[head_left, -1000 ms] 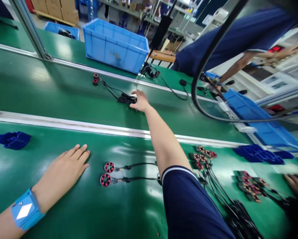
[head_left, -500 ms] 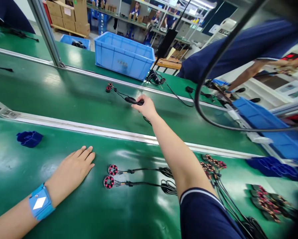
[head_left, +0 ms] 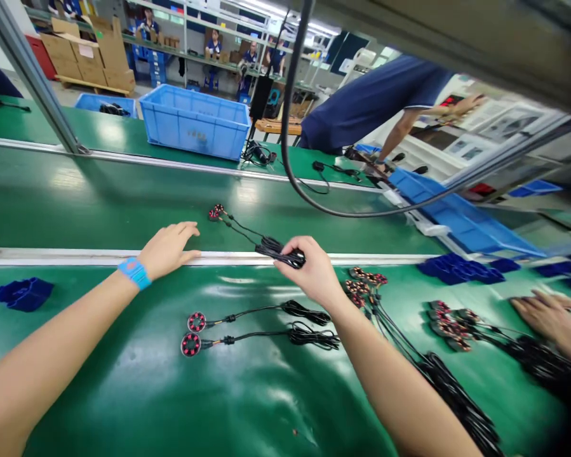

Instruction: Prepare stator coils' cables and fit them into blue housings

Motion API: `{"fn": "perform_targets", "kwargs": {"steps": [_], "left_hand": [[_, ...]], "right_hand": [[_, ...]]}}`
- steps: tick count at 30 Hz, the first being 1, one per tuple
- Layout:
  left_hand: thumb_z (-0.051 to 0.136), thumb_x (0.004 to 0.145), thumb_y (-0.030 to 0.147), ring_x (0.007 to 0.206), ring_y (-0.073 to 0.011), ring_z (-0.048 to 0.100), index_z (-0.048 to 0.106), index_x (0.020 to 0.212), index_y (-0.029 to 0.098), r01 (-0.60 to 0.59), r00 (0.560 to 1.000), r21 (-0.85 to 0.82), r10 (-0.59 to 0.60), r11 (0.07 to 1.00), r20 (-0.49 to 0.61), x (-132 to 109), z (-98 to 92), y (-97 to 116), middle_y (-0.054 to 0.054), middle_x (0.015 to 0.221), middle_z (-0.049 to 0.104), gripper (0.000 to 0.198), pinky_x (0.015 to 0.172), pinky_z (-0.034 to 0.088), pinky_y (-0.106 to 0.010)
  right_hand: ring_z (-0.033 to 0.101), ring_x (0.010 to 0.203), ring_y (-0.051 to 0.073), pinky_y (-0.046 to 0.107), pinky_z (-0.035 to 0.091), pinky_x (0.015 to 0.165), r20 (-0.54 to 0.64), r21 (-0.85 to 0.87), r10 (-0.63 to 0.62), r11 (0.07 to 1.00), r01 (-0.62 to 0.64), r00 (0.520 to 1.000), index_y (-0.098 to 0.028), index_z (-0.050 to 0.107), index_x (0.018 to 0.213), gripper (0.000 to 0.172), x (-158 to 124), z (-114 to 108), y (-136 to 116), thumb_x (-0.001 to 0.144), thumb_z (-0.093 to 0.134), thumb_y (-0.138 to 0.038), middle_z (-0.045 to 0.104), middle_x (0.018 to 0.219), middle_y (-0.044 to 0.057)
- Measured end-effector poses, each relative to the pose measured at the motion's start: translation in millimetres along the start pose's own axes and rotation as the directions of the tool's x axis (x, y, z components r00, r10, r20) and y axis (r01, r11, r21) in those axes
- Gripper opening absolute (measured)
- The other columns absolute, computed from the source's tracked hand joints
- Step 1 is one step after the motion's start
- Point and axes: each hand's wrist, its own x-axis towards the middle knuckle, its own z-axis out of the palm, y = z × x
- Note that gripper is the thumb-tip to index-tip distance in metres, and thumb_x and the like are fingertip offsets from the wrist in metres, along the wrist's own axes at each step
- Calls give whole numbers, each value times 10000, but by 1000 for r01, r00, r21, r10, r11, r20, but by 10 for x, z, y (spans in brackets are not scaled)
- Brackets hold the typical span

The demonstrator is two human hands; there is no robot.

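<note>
My right hand (head_left: 311, 270) is closed around two coiled black cables (head_left: 280, 249) just above the white rail. From the bundle, thin leads run left to two small round motor stators (head_left: 215, 212) with red and copper windings, over the green belt. My left hand (head_left: 171, 249), with a blue wrist strap (head_left: 134, 273), reaches over the rail with fingers extended, holding nothing. On the table below lie two more round stators (head_left: 190, 344), side by side, each wired to a coiled black cable (head_left: 314, 335).
Stator clusters (head_left: 450, 325) with cables lie at right, beside another person's hand (head_left: 554, 320). Dark blue cloth-like pieces (head_left: 461, 269) and a blue piece (head_left: 25, 294) flank the table. Beyond the belt stands a blue crate (head_left: 197, 124). A thick black cable (head_left: 314, 202) hangs in front.
My right hand has drawn the cables and stators nearer, off the belt toward the rail. My left hand has risen from the table toward the belt. Another person's hand now appears at right.
</note>
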Motion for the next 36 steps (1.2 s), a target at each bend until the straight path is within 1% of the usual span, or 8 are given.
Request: {"fn": "perform_targets", "kwargs": {"steps": [4,8,11,18,22,26,30,36], "left_hand": [[555,961,448,1357,-319,462,574,1198,194,-137,990,-23,137,990,29,771,233,-28,-122,1574,431,348,1071,420,-481],[558,946,426,1185,-283,565,616,1092,201,-249,963,-13,249,969,101,1262,371,19,-108,1307,659,274,952,462,-391],[557,938,398,1068,-246,595,637,979,212,-342,927,4,337,940,165,1463,406,58,-68,1117,714,207,882,455,-333],[596,910,347,983,-235,642,649,970,199,-439,872,81,403,895,277,1669,399,157,-80,1196,679,169,815,457,-333],[605,922,334,1013,-262,641,660,967,195,-419,886,141,371,897,279,1275,208,199,-88,1204,678,157,855,455,-370],[571,972,349,1073,-299,626,663,1055,195,-357,915,170,306,919,264,406,49,302,-106,1291,649,198,894,451,-430],[530,1009,410,1101,-291,624,687,1027,213,-295,940,103,269,950,210,-409,50,494,-83,1262,673,253,910,452,-432],[334,1070,472,1012,-253,639,722,1125,262,-239,962,36,232,970,141,-847,98,650,-56,1377,631,445,831,454,-404]], "right_hand": [[595,909,251,404,477,841,-43,-18,131,991,-132,990,-251,592,891,208,-500,-243,140,789,742,-353,612,949,39],[612,927,254,416,503,860,-71,30,260,965,-259,963,-252,604,916,237,-730,-306,352,795,748,-397,622,973,39],[619,829,225,363,536,701,-37,92,371,926,-366,928,-241,615,943,276,-788,-310,536,791,746,-431,619,987,42],[550,559,134,317,507,500,59,149,482,861,-485,874,-242,615,972,329,-867,-350,857,789,748,-481,613,1014,33],[644,789,219,368,561,636,109,94,454,881,-464,884,-253,634,976,320,-906,-376,928,796,740,-496,649,1048,45],[641,1038,269,457,510,949,169,23,348,934,-356,922,-253,661,940,272,-927,-382,966,790,756,-461,688,1062,43],[650,1063,287,502,482,1009,243,32,321,940,-338,915,-257,669,904,293,-937,-394,965,777,765,-503,696,1077,50],[634,1137,282,514,510,1022,122,-18,183,983,-182,976,-304,712,1035,218,-772,-310,345,870,738,-444,665,1211,65]]}}
